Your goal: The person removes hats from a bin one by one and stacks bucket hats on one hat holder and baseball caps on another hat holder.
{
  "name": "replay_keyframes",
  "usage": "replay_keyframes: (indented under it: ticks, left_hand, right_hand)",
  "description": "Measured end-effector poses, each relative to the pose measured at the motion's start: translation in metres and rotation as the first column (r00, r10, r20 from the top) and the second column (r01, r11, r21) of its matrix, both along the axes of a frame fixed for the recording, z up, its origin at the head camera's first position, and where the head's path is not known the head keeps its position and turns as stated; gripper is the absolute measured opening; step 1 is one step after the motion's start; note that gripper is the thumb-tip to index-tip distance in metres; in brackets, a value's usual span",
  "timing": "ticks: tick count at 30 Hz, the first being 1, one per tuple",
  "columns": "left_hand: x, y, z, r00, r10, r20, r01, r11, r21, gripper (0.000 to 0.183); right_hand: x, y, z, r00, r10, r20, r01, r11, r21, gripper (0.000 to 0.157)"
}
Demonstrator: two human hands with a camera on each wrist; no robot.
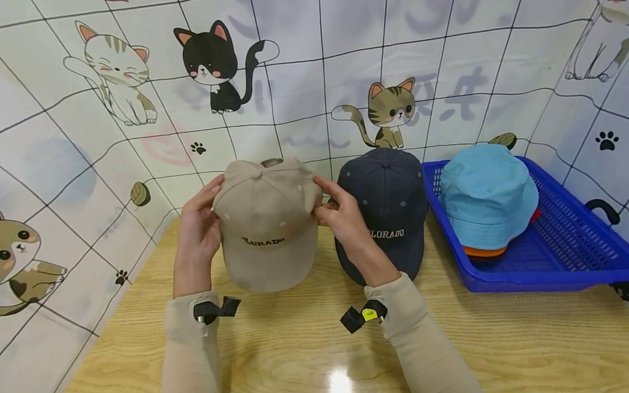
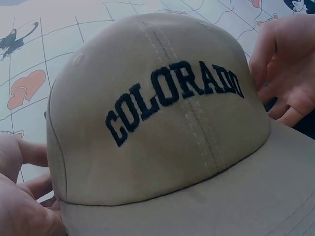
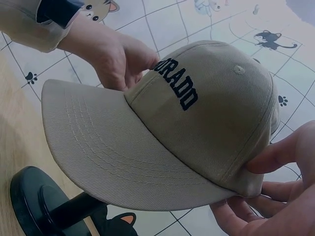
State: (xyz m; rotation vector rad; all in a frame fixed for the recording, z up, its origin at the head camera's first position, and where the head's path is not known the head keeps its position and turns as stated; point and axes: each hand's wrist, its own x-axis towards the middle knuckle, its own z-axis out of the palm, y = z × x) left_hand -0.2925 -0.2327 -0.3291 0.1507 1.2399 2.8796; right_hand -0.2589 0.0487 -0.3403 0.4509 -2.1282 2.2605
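A beige baseball cap point(image 1: 264, 214) with dark "COLORADO" lettering is between my two hands, its brim towards me. My left hand point(image 1: 197, 230) holds the cap's left side, thumb and fingers at the edge. On the other side my right hand point(image 1: 348, 218) pinches the cap's edge near the back. In the right wrist view a black stand with a round base point(image 3: 34, 199) shows below the brim; the cap hides its upper part. Close by on the right is a navy cap point(image 1: 384, 192) with similar lettering, partly covered by my right hand and wrist.
A blue plastic basket point(image 1: 541, 282) stands at the right, holding a light blue bucket hat point(image 1: 487, 195) over an orange one point(image 1: 477, 251). Behind the wooden table point(image 1: 281, 355) hangs a white gridded sheet point(image 1: 307, 71) with cartoon cats.
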Motion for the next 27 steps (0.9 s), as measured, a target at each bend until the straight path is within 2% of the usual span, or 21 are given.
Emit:
replay_keyframes:
  ticks: [9,16,27]
  left_hand:
    - [0.001,-0.004,-0.003,0.998,-0.018,-0.054,0.019,1.000,0.024,0.044]
    - [0.000,-0.008,-0.006,0.994,-0.034,-0.106,0.037,0.999,0.022,0.045]
    - [-0.004,-0.008,-0.011,0.998,-0.014,-0.066,0.015,1.000,0.014,0.042]
  right_hand:
    - [0.000,-0.003,-0.002,1.000,0.017,0.005,-0.017,1.000,-0.018,0.068]
    - [-0.003,-0.005,-0.007,0.999,0.038,0.024,-0.037,0.998,-0.048,0.071]
    - [-0.004,-0.007,-0.011,0.998,0.044,0.035,-0.042,0.997,-0.060,0.074]
